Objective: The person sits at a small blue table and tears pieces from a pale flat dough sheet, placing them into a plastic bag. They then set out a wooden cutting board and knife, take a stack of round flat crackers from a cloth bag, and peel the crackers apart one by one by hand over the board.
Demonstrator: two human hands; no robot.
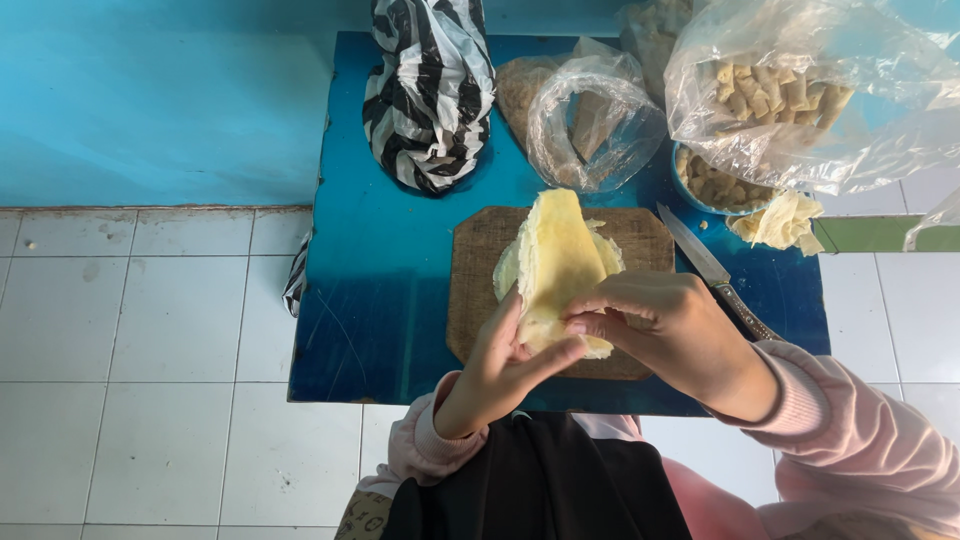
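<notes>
A pale yellow thin dough sheet (556,258) lies partly folded on a wooden cutting board (478,262) on a blue table (385,270). My left hand (492,375) pinches the sheet's near edge from the left. From the right, my right hand (668,330) grips the same near end, fingers curled over the fold. More flat sheets lie beneath the folded one.
A knife (700,258) lies right of the board. Behind stand a black-and-white striped bag (428,90), clear plastic bags (595,120) and a large bag of tan rolled pieces (790,85), with a bowl (720,190) of them. White floor tiles surround the table.
</notes>
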